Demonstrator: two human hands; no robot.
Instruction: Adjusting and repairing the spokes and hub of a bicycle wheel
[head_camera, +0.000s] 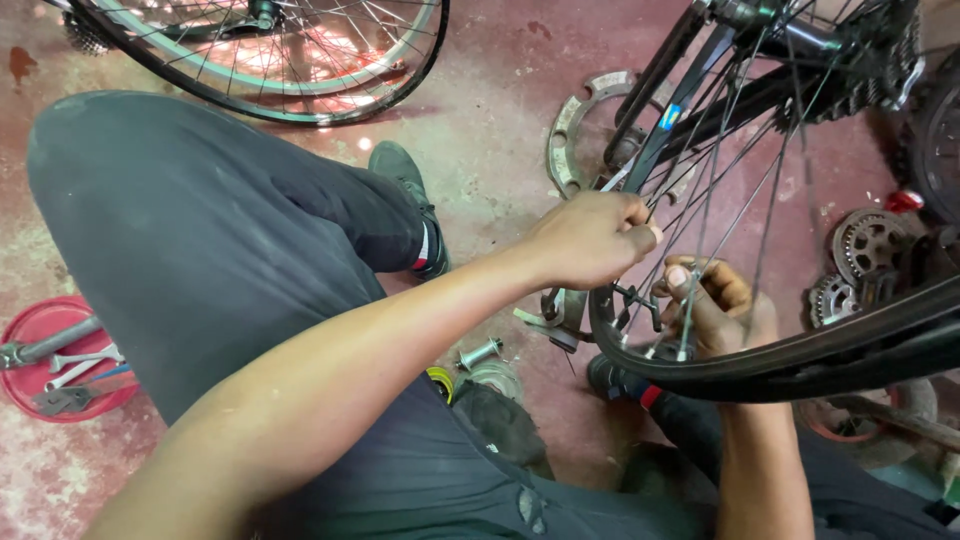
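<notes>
Over stained red floor (500, 150), left hand (590, 240) clenched on thin steel spokes (700, 200) of black-tyred bicycle wheel (800, 350). Right hand (715, 305) behind rim, fingers curled, pinching spoke. Advise: brace rim firmly, keep fingertips clear of neighbouring spokes. Red tool tray (30, 330) lower left.

Bare forearms, dark trousers (200, 240) — black sneakers (405, 175)

Even, fairly bright light fills the frame, with soft shadows only. A warm glare patch burns on the worn red concrete floor (500, 130) at the upper left, seen through the spoked silver-rimmed wheel (290, 60). The dark trouser fabric low in the frame is soft; edges bow slightly.
</notes>
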